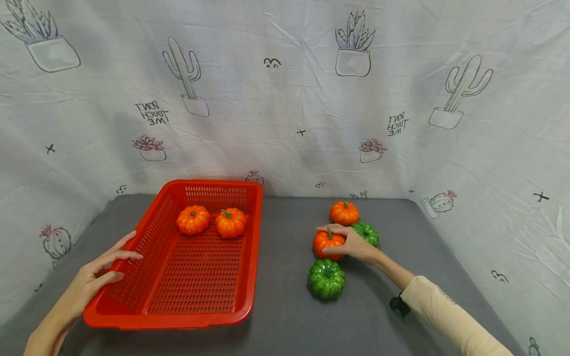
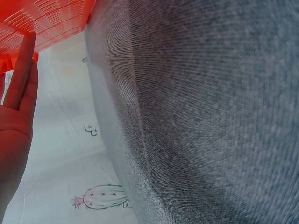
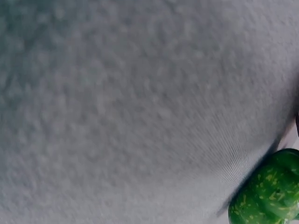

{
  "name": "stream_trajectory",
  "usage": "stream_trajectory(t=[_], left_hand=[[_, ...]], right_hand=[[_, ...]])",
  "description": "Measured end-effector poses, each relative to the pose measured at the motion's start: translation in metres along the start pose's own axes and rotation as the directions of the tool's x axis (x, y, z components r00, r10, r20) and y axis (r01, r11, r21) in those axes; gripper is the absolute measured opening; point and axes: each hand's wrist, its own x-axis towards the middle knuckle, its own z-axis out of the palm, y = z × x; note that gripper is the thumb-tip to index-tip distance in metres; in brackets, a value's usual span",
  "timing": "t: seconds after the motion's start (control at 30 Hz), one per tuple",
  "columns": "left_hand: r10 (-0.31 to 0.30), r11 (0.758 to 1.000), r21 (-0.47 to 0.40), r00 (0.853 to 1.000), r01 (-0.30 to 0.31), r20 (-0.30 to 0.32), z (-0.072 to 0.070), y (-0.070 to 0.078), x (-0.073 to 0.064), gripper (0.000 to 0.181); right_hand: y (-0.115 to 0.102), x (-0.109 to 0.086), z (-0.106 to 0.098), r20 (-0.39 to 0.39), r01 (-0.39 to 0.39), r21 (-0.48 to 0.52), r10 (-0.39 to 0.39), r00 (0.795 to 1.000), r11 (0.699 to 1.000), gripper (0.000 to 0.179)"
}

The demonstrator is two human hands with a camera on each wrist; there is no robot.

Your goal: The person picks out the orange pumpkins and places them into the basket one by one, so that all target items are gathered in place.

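On the left of the table, a red plastic basket [image 1: 200, 277] with slotted walls holds two small orange pumpkins, one [image 1: 193, 220] beside the other [image 1: 231, 222]. My left hand [image 1: 91, 277] grips its left rim, thumb and some fingers over the edge; in the left wrist view other fingers [image 2: 23, 70] lie along the outer wall. To the right, my right hand [image 1: 352, 243] holds another orange pumpkin [image 1: 328, 244] between thumb and fingers. A green pumpkin [image 1: 326, 279] sits just in front of it. Behind my hand are a second green pumpkin [image 1: 366, 233], partly hidden, and an orange pumpkin [image 1: 344, 212].
A grey cloth-covered table [image 1: 285, 306] lies under everything. Behind it and at the sides hangs a white cloth [image 1: 285, 99] printed with cacti. A small black object [image 1: 400, 305] shows at the right wrist, by the cream sleeve [image 1: 445, 316].
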Motion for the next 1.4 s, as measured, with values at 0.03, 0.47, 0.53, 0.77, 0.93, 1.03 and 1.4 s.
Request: stream_trajectory(t=[0.03,0.47,0.53,0.77,0.93,1.03,1.4], left_hand=[[-0.002,1.000,-0.001,1.000,0.002,-0.001,0.000,0.000,0.000,0.033],[0.011,1.000,0.001,1.000,-0.011,-0.016,-0.001,0.000,-0.002,0.032],[0.018,1.000,0.005,1.000,-0.018,-0.018,-0.002,0.000,-0.002,0.032],[0.022,1.000,0.008,0.999,-0.022,-0.023,-0.002,-0.001,-0.001,0.032],[0.010,1.000,0.012,1.000,-0.009,-0.028,-0.002,-0.003,0.000,0.031],[-0.001,1.000,0.004,1.000,0.001,-0.024,-0.001,-0.003,0.000,0.031],[-0.001,1.000,0.011,0.999,0.001,-0.032,0.002,0.000,0.001,0.031]], right_hand=[[-0.002,0.000,-0.001,-0.010,-0.005,0.007,0.005,1.000,1.000,0.057],[-0.011,0.002,-0.011,-0.094,0.050,-0.028,-0.053,0.994,0.998,0.043],[-0.013,0.002,-0.012,-0.107,0.046,-0.039,-0.050,0.993,0.998,0.043],[-0.026,0.002,-0.015,-0.142,0.018,-0.050,-0.025,0.990,0.999,0.044],[-0.040,0.002,-0.014,-0.154,0.012,-0.025,-0.016,0.988,1.000,0.041],[-0.051,0.002,-0.013,-0.167,0.008,0.006,-0.007,0.986,1.000,0.040],[-0.105,0.002,-0.001,-0.159,-0.012,0.157,0.037,0.987,0.988,0.038]])
